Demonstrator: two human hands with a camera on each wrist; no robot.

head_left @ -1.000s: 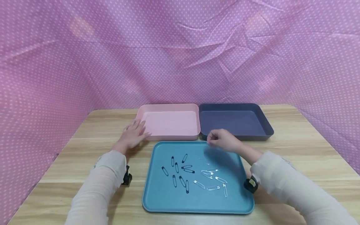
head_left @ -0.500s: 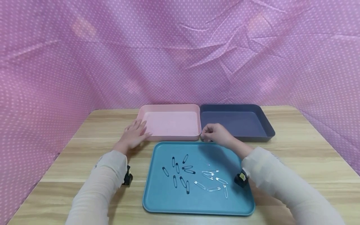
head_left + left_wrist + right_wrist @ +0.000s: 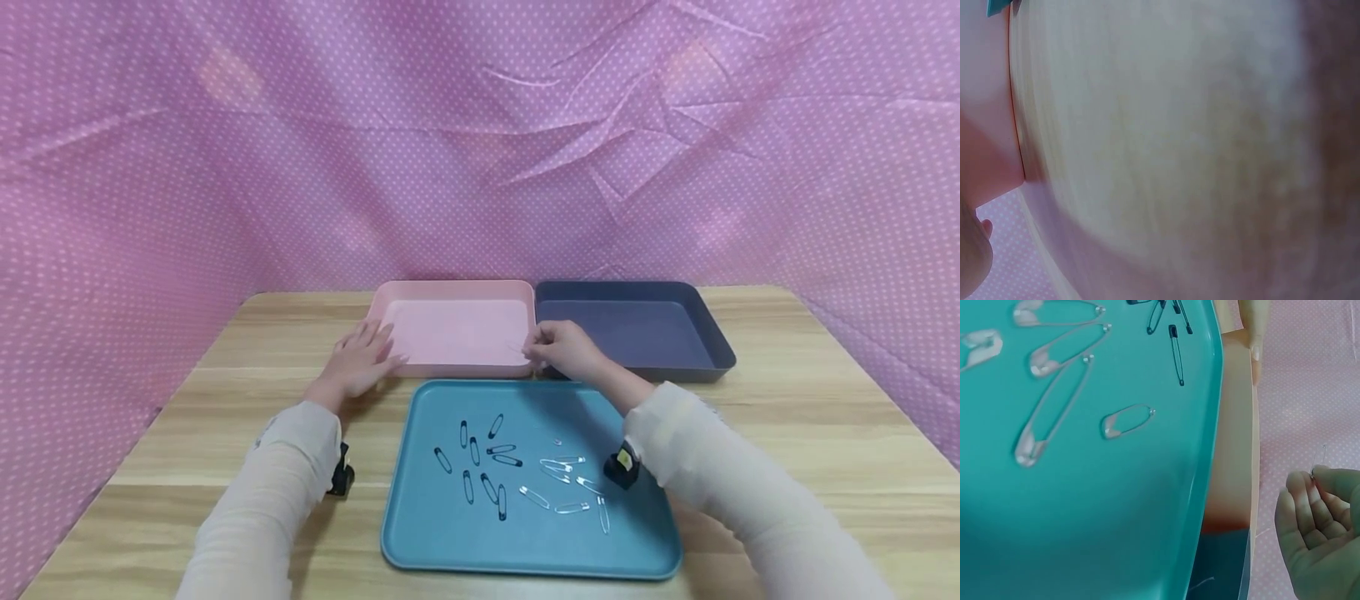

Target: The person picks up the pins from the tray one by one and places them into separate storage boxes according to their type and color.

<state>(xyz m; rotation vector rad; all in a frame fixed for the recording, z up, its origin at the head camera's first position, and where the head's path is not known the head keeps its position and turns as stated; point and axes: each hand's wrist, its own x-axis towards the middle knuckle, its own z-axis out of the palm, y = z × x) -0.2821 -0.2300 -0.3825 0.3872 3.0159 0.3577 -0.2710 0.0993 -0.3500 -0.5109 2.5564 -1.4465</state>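
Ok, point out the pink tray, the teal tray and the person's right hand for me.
pink tray [image 3: 450, 367]: head view, on its near wall.
teal tray [image 3: 427, 533]: head view, on bare floor near the left corner.
right hand [image 3: 564, 348]: head view, on the back of the hand.

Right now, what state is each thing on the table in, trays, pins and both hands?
Pink square tray: no pins visible inside.
Dark grey square tray: nothing visible inside.
Teal rectangular tray: holds scattered pins.
Black safety pins: lying flat, apparently closed.
Clear safety pins: lying flat.
Left hand: flat against the pink tray's corner.
Right hand: pinching a thin pin over the pink tray.
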